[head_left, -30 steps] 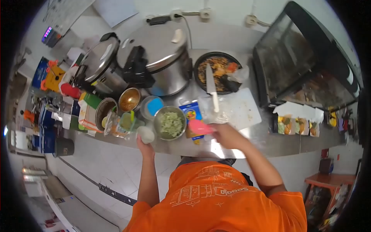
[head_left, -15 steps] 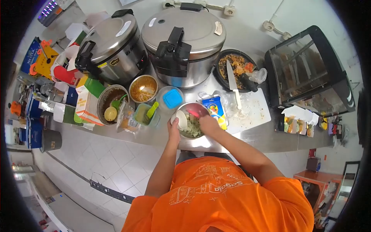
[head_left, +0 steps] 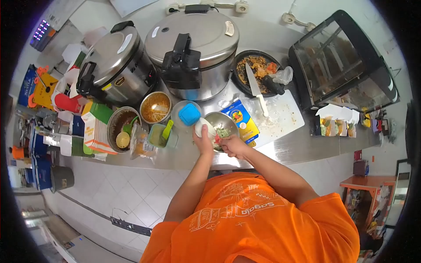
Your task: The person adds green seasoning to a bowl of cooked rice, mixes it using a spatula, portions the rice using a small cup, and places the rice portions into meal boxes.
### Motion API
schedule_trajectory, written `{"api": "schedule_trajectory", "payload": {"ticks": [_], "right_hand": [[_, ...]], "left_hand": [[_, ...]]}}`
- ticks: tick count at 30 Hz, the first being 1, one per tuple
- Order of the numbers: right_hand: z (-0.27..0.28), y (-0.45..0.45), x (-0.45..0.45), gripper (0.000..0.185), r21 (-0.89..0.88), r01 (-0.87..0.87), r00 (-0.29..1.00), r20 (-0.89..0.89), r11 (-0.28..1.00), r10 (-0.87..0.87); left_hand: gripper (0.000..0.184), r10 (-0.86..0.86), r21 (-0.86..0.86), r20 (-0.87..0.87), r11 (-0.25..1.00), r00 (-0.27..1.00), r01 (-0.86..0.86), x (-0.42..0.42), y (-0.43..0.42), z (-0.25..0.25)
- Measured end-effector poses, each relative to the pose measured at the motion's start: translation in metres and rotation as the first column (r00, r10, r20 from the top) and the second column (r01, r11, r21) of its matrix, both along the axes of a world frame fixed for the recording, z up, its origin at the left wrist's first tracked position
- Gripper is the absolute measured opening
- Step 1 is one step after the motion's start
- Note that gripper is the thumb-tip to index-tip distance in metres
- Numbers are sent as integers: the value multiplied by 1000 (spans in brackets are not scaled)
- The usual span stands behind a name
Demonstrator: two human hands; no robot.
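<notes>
My left hand is closed round a small white bowl, tilted over the left side of a metal bowl. Pale green chopped food lies inside the metal bowl. My right hand grips a pink scoop at the near side of the metal bowl; most of the scoop is hidden by my fingers and the white bowl. Against the right of the metal bowl lies a blue and yellow packet. A blue-lidded container stands just behind my left hand.
Two large cookers stand at the back. A knife reaches from a black dish onto a white board. Further right is a glass cabinet. Left are a noodle bowl, a sauce pot and a green-spooned tub.
Since a second ago, the white bowl has moved right to the metal bowl, and the pink scoop has gone down into it. The camera view has shifted.
</notes>
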State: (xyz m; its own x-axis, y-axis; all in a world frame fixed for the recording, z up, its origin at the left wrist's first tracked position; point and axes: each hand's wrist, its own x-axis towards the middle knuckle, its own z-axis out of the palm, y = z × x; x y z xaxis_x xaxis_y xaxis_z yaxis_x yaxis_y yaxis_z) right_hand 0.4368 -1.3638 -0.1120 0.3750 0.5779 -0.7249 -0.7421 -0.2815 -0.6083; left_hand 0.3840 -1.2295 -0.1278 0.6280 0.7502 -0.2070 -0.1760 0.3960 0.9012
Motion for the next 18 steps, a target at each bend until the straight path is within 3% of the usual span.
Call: {"api": "schedule_trajectory", "payload": {"ticks": [1,3,5,7,8,9,11,13,14,15,16,17,18], "right_hand": [[-1,-1,1,15,7,5,1000,-13,1000,-5],[-2,-1,7,13,33,25,1000,-20,999,-24],[-4,-10,8,17,-7,-39,995,96,999,40],[2,-21,17,17,10,-95,986,137,995,93],[9,-26,20,18,10,-99,983,155,995,97],[18,-30,24,20,8,-105,979,176,994,102],[34,-35,29,20,-46,-136,967,211,990,143],[48,-38,32,22,-147,-237,804,525,960,279],[42,-39,37,23,-204,-298,649,673,933,354],[46,-36,33,23,-204,-303,649,671,931,359],[56,-30,27,23,-295,-270,387,838,916,384],[67,-22,20,23,-370,-208,84,916,906,393],[77,-11,8,22,-610,-132,-69,792,782,606]], "left_hand": [[49,-11,8,-4,1000,1000,11,-6,0,-3],[52,104,-182,-20,977,994,-106,-12,7,-9],[51,91,-194,16,977,996,-87,-29,24,-27],[53,106,50,-9,993,994,-105,-37,39,-19],[51,20,163,-124,987,992,0,-45,45,-9],[51,18,164,-124,986,992,3,-44,46,4],[42,14,564,-222,817,975,116,-43,47,25],[39,-79,498,-228,847,970,187,-40,49,45],[41,-224,459,-367,801,903,385,-39,52,50],[43,-355,390,-494,726,794,567,-38,54,51],[45,-479,297,-441,720,759,627,-33,51,40],[45,-476,295,-440,724,761,624,-32,48,30],[45,-572,-127,-156,820,805,558,-30,41,29]]}}
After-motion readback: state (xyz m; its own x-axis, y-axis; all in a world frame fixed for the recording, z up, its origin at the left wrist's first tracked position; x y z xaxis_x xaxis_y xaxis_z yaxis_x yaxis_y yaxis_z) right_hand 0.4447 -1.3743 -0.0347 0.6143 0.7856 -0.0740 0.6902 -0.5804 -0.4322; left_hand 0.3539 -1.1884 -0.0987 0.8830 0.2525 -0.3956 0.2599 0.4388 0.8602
